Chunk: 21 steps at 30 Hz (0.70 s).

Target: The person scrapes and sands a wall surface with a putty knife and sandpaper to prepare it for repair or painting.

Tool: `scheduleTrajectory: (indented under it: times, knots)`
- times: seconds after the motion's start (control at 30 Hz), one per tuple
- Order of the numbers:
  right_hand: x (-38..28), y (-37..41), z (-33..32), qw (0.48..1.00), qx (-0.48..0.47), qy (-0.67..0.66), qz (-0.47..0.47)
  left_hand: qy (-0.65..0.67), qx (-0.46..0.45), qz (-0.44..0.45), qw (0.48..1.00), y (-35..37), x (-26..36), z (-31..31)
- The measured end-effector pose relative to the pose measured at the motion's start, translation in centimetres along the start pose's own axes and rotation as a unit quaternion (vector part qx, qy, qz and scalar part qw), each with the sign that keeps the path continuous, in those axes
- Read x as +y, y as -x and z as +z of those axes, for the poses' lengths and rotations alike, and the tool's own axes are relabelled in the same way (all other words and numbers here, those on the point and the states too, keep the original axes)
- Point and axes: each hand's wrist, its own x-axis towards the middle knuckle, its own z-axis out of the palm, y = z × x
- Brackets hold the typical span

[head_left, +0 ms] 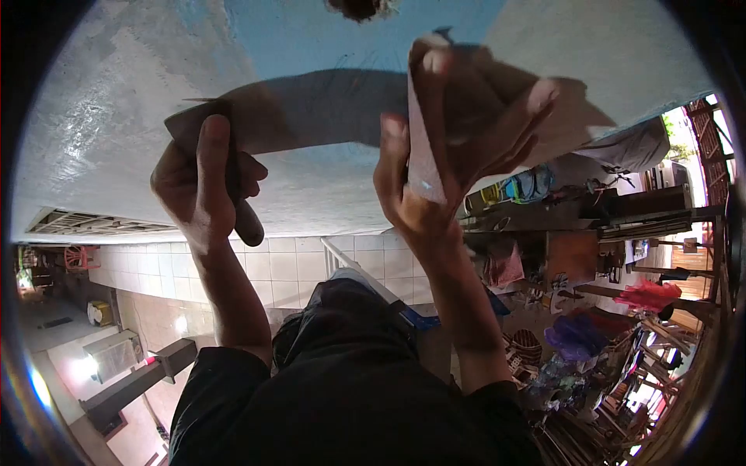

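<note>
My left hand (203,182) is closed around the dark handle (247,221) of a long flat dark blade (311,109), which lies across a white and blue painted surface (311,35). My right hand (435,163) pinches a thin pale plate (422,159), seen edge-on, with the fingers spread over its brownish face. The plate's upper end meets the right end of the blade. Both forearms rise from my black-clothed body (350,396) at the bottom of the view.
A white tiled wall (272,268) runs below the painted surface, with a vent grille (85,224) at the left. At the right stands a cluttered area with wooden furniture (575,252), red cloth (649,295), purple cloth (575,334) and a blue object (532,185).
</note>
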Motion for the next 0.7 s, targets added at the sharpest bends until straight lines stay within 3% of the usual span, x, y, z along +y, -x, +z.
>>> scheduleTrajectory:
  times: [0.13,0.33,0.47,0.53,0.7]
  knots:
    - [1.4,3.4,0.9,0.998,0.011,0.034,-0.045,-0.009,0.01,-0.017,1.0,-0.1,0.4,-0.1]
    - [-0.7,-0.9,-0.6,0.999,0.008,0.031,-0.025,0.013,-0.007,-0.011,1.0,0.0,0.1,-0.1]
    - [1.0,2.3,0.4,0.997,0.017,0.05,-0.059,0.004,-0.003,-0.017,1.0,-0.3,0.3,-0.5]
    - [-0.1,0.6,-0.5,0.998,-0.022,0.056,-0.033,0.003,-0.01,-0.011,1.0,-0.1,0.2,-0.4]
    - [0.3,1.9,0.1,0.999,-0.004,0.037,-0.002,0.003,-0.002,-0.019,1.0,0.0,0.2,-0.3]
